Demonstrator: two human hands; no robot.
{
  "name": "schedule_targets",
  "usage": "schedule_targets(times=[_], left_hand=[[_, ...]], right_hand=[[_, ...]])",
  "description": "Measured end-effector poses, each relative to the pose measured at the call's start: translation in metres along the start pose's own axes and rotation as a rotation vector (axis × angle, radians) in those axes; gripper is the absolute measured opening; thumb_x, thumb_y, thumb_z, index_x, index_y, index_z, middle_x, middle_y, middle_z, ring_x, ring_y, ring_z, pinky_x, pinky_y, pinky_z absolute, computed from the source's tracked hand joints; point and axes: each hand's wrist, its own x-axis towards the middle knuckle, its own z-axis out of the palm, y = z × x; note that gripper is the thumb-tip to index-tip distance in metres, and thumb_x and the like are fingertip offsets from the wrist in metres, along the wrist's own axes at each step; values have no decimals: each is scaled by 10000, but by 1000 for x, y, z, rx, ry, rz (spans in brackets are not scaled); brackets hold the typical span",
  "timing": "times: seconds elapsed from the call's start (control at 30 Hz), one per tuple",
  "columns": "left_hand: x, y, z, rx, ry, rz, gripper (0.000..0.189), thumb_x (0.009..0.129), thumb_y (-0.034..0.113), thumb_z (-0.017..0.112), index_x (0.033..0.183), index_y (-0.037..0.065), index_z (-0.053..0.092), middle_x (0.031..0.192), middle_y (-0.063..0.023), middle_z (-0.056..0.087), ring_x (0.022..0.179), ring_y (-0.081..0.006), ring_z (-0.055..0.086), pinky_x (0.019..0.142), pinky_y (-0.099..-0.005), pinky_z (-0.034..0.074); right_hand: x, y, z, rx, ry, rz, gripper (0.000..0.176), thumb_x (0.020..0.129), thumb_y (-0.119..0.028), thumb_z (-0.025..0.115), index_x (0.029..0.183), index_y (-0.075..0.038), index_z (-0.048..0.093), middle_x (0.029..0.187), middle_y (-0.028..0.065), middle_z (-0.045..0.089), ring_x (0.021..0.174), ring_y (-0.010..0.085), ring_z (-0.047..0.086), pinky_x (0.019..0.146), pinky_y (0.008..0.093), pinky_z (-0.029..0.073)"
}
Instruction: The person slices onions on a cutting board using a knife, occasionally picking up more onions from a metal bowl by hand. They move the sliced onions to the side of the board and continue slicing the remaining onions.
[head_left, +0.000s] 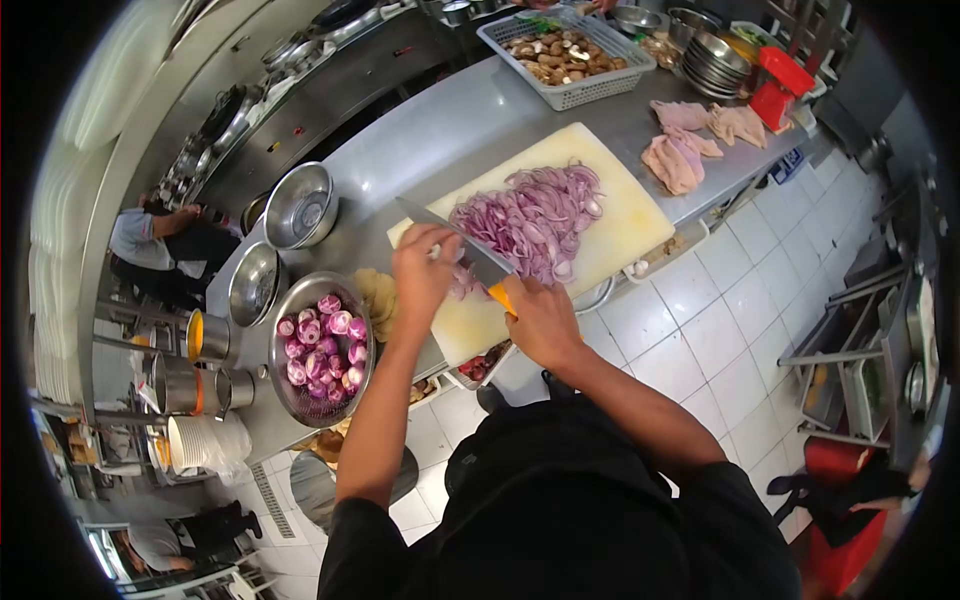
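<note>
My right hand [540, 315] is closed round the orange handle of a knife [462, 243], whose wide blade points to the upper left over a pale cutting board [630, 215]. Beside the blade, my left hand [424, 262] is closed at the board's left part; what its fingers hold, if anything, is too hidden to name. A heap of sliced purple onions [535, 220] lies on the board, just beyond the blade. Left of the board, a metal colander [287, 392] holds several peeled purple onions [325, 350].
Two metal bowls [300, 205] stand behind the colander. A grey basket [590, 96] of mushrooms, raw meat pieces [678, 160], stacked bowls [715, 65] and a red scale [778, 90] are farther along the steel counter [430, 125]. Other people are at the left and lower right.
</note>
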Motion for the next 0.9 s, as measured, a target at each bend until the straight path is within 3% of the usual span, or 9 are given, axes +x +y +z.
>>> schedule_targets(times=[0.1, 0.23, 0.43, 0.53, 0.67, 0.77, 0.83, 0.9], left_hand=[[-11, 0, -23, 135, -100, -117, 176, 831, 106, 832, 988, 30, 807, 952, -110, 735, 804, -234, 698, 730, -324, 547], [-20, 2, -14, 47, -136, -45, 162, 825, 104, 830, 963, 22, 809, 915, -117, 730, 806, -240, 695, 720, -344, 536], [14, -18, 26, 149, -289, 136, 147, 818, 137, 798, 926, 37, 811, 897, -138, 716, 865, -336, 674, 810, -419, 531], [23, -22, 30, 162, -279, 162, 159, 830, 151, 784, 938, 38, 806, 927, -149, 720, 909, -363, 668, 852, -432, 524], [15, -4, -25, -40, -102, 87, 165, 864, 134, 772, 983, 22, 796, 956, -144, 729, 912, -312, 694, 838, -387, 536], [-3, 10, -88, -223, -73, -192, 171, 892, 152, 774, 1016, 37, 797, 991, -129, 731, 887, -288, 693, 774, -363, 554], [-26, -4, -112, -295, -22, -223, 167, 922, 145, 766, 1042, 31, 795, 1014, -119, 746, 837, -233, 700, 723, -309, 550], [-52, -10, -136, -267, -36, -215, 132, 934, 132, 754, 1035, 68, 809, 1027, -112, 760, 893, -249, 712, 811, -334, 569]], right_hand=[[-2, 1, -5, 28, 30, 25, 252, 832, -65, 670, 1071, -52, 591, 930, 193, 675, 844, 390, 678, 771, 504, 454], [-6, -2, -1, 38, 60, -7, 372, 789, -102, 760, 1107, -60, 573, 902, 177, 681, 828, 383, 666, 768, 490, 456], [-16, -17, 11, -117, 89, -45, 364, 772, -92, 765, 1082, -62, 578, 898, 164, 680, 816, 367, 665, 761, 486, 458], [-14, -42, 19, -48, -44, 13, 367, 788, -102, 759, 1103, -50, 578, 903, 185, 678, 825, 394, 666, 755, 518, 476], [-7, -87, 40, 119, -54, 50, 339, 844, -130, 708, 1138, -44, 564, 922, 229, 662, 793, 419, 674, 713, 529, 517], [6, -109, 73, 181, -42, 76, 392, 846, -154, 736, 1160, -23, 541, 919, 240, 657, 800, 424, 673, 732, 521, 531], [11, -120, 90, 160, -46, 95, 393, 854, -152, 732, 1164, -12, 534, 917, 245, 654, 807, 421, 675, 732, 516, 530], [18, -123, 106, 140, -56, 148, 425, 868, -158, 727, 1211, -6, 528, 947, 245, 658, 867, 426, 679, 768, 519, 534]])
